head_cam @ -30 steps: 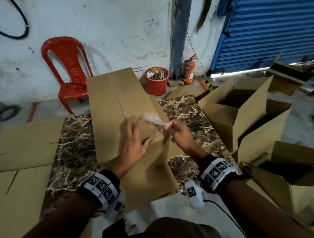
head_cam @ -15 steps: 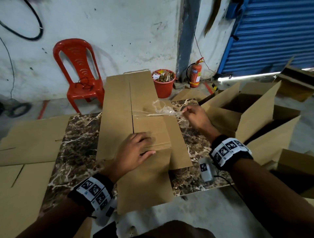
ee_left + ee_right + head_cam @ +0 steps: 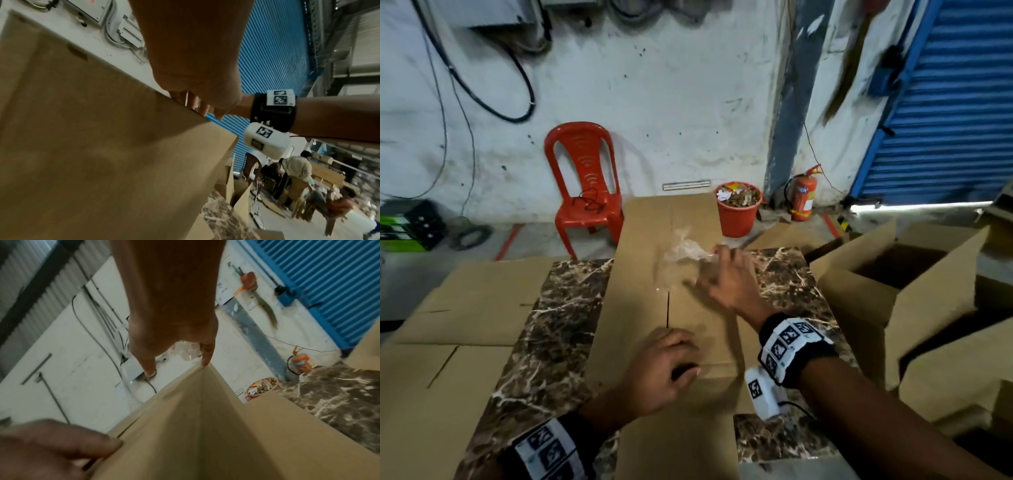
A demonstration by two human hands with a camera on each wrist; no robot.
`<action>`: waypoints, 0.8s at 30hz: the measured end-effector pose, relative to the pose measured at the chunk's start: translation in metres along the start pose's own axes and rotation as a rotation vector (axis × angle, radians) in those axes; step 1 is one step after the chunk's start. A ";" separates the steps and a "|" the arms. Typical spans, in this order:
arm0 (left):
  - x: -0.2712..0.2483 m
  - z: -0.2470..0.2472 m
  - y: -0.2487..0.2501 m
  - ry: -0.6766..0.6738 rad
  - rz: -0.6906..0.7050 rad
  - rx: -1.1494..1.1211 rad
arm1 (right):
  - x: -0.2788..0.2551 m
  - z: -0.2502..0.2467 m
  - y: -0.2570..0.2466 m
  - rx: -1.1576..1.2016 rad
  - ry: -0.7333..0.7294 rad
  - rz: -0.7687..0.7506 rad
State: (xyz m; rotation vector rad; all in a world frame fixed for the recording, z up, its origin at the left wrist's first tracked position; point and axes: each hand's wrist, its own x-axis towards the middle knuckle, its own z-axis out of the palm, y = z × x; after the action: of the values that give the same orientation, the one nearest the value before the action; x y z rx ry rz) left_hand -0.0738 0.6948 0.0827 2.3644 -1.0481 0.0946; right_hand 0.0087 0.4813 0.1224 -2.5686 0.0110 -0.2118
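A flattened cardboard box (image 3: 640,308) lies lengthwise on the brown marble table (image 3: 558,325). My right hand (image 3: 717,253) hovers over its far half and pinches a crumpled strip of clear tape (image 3: 688,251); in the right wrist view the tape (image 3: 187,350) bunches between thumb and finger, and one fingertip touches the cardboard (image 3: 205,434). My left hand (image 3: 685,363) rests on the near half with its fingers curled at a flap fold. The left wrist view shows the cardboard (image 3: 82,146) close under that palm. A dark slit (image 3: 667,308) runs between the flaps.
Open cardboard boxes (image 3: 893,284) crowd the right side. Flat cardboard sheets (image 3: 465,308) lie at the left. Against the far wall stand a red chair (image 3: 585,192), a red bucket (image 3: 738,210) and a fire extinguisher (image 3: 803,198). Seated people (image 3: 298,165) are in the background.
My right hand has brought the peeled tape back from the right edge to over the board's far half. My left hand has slid nearer to me and curled its fingers. The view has tilted up.
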 end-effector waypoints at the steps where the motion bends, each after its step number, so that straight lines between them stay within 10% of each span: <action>1: 0.000 -0.004 -0.003 -0.030 -0.001 -0.031 | 0.005 0.005 -0.007 -0.070 -0.027 -0.035; 15: 0.097 -0.100 -0.157 0.050 -0.303 -0.066 | 0.072 0.054 -0.084 -0.339 -0.282 -0.132; 19: 0.130 -0.104 -0.168 0.180 -0.213 -0.197 | 0.099 0.044 -0.077 0.066 -0.168 -0.056; 24: 0.160 -0.102 -0.190 0.129 -0.361 -0.426 | 0.131 0.027 -0.064 0.834 0.143 0.423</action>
State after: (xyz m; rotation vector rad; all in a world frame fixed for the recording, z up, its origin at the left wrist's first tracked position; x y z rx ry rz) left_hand 0.1867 0.7442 0.1265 2.0822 -0.5059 -0.1005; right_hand 0.1400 0.5430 0.1535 -1.6684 0.4233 -0.1849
